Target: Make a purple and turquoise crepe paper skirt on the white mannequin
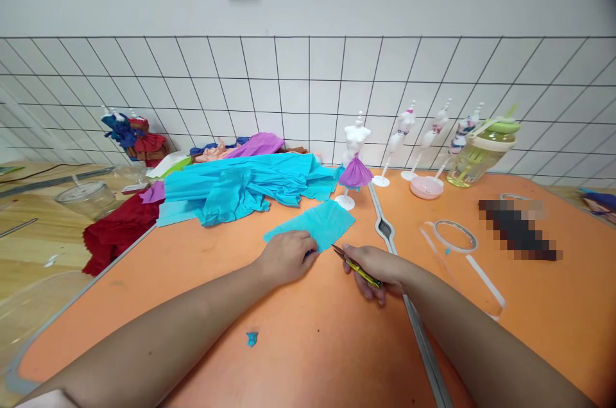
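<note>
while the left hand (287, 255) curls its fingers over the near edge of the blue paper (315, 223), seemingly to pin it flat on the orange mat (298, 331), the right hand (378, 267) is closed around small scissors (357, 269), blades pointing at the paper's near right edge. a ruler (386, 228) lies just beside the right hand, and a mannequin (355, 151) stands behind.

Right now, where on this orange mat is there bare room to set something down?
Bare: the near mat between the forearms, holding only a blue scrap and bounded by the metal ruler; also the stretch between the left hand and the red cloth. Crowded: the back edge, with the blue paper heap, mannequin, pink dish and bottle.
</note>
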The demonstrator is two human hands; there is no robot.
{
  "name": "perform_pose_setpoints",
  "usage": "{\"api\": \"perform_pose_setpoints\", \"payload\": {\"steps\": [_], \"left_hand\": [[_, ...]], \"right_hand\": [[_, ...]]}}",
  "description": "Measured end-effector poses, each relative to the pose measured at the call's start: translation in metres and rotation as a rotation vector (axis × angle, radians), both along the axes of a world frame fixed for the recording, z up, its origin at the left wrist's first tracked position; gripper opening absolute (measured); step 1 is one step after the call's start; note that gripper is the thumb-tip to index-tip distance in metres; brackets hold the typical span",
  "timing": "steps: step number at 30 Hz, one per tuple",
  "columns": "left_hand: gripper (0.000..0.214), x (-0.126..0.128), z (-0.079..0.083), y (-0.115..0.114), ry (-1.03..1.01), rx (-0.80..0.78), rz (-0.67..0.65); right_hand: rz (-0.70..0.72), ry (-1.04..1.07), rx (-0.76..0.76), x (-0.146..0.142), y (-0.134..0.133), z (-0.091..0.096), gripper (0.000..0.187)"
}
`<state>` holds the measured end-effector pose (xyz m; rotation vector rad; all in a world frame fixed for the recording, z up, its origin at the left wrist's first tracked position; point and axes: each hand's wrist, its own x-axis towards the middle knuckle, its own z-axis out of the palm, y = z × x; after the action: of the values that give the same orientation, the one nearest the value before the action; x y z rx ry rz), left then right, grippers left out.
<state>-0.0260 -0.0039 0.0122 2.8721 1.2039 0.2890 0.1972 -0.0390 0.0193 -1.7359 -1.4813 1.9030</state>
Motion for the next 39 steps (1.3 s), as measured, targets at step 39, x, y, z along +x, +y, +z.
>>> {"api": "perform_pose_setpoints", "payload": {"steps": [39], "left_hand": [[0.022, 0.005, -0.003, -0.009, -0.206, 0.224, -0.193]], "right_hand": [[-0.125, 0.111, 0.091, -0.015, -0.001, -0.011, 0.039]]}}
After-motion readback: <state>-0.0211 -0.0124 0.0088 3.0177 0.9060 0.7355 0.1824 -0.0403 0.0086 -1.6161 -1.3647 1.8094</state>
